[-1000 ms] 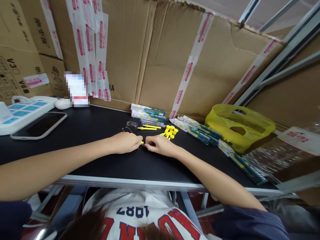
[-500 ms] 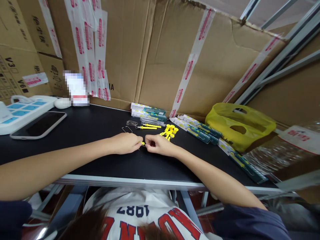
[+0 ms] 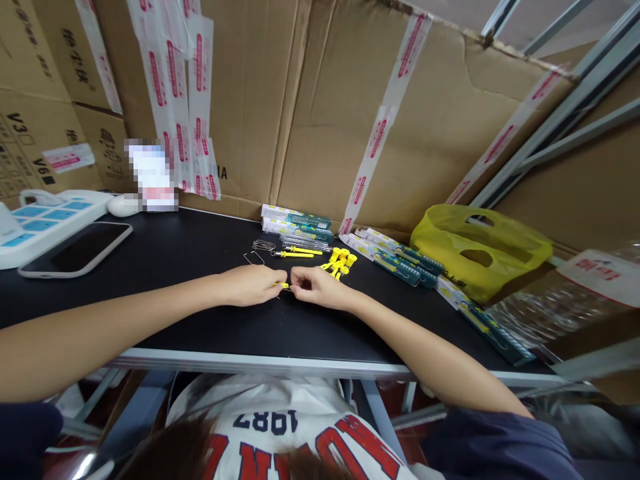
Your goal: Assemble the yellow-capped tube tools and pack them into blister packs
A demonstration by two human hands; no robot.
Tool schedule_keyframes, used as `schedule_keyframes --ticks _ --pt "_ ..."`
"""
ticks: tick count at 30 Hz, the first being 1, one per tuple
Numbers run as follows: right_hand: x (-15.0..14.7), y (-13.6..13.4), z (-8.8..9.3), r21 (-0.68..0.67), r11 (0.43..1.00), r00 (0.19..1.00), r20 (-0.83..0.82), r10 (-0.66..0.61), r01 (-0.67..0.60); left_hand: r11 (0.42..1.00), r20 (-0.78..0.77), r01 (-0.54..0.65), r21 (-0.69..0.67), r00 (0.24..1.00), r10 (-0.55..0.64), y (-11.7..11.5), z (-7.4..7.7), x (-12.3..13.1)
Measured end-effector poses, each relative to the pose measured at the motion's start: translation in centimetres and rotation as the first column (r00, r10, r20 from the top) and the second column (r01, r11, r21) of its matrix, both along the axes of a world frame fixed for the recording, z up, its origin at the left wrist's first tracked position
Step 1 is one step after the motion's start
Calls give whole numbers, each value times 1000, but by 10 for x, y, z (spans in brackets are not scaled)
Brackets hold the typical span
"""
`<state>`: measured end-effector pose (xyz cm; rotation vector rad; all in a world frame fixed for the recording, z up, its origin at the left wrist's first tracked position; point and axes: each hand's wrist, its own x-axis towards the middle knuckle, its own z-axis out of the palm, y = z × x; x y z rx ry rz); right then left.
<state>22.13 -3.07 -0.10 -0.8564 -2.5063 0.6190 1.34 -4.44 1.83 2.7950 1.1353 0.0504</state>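
Both my hands rest on the black table (image 3: 200, 313), fingertips meeting over a small yellow part (image 3: 283, 285). My left hand (image 3: 250, 285) is closed in a pinch on that yellow piece. My right hand (image 3: 315, 287) is also pinched, gripping the other end of the same piece or a thin wire on it; I cannot tell which. Just beyond my hands lie a pile of small yellow plastic parts (image 3: 340, 261), two yellow-handled pins (image 3: 297, 253) and bent wire clips (image 3: 263, 247).
Packaged tools in teal and white sleeves (image 3: 297, 223) lie at the back, more (image 3: 395, 257) run to the right. A yellow plastic bag (image 3: 480, 257) sits at right. A phone (image 3: 75, 250) and a white-blue power strip (image 3: 45, 220) are at left. Cardboard boxes wall the back.
My hands stay almost still; the fingertips shifted slightly on the yellow piece and the view drifted a little.
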Motion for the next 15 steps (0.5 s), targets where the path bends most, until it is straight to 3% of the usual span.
schedule_keyframes --ticks 9,15 --pt "1 0 0 -59 998 997 64 43 -39 999 -30 42 -6 999 -43 2 -1 -2" --pt "-2 -3 2 48 998 992 127 22 -28 999 -6 34 -21 999 -34 -1 1 0"
